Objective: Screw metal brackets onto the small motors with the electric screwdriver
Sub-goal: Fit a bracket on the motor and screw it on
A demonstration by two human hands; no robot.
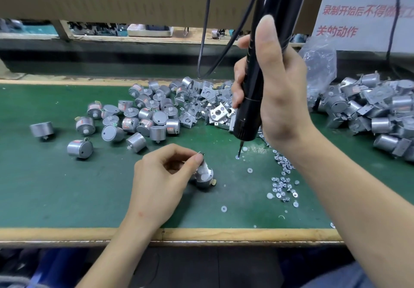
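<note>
**Bit down among the screws, motor pinched ready**

Head view: the right hand [280,90] is clenched round the electric screwdriver [252,99]. The tool is held nearly upright, with its bit tip on a small screw or washer on the green mat [44,187], just left of the scattered screws [282,182]. The left hand [163,182] pinches the top of a motor [205,177] standing near the front of the mat. A pale piece sits on the motor, too blurred to call a bracket.

If the bit lifts with the screw badly seated, the screw will likely drop among the loose washers [224,209]. So light a pinch may also let the motor tip once the driver bears down.

There is open mat between the hands and forward to the wooden bench edge [67,231]. Loose motors [139,113] crowd the left rear and spare brackets [208,106] lie right behind the driver. The heap of assembled units [380,113] hems in the right side.
</note>
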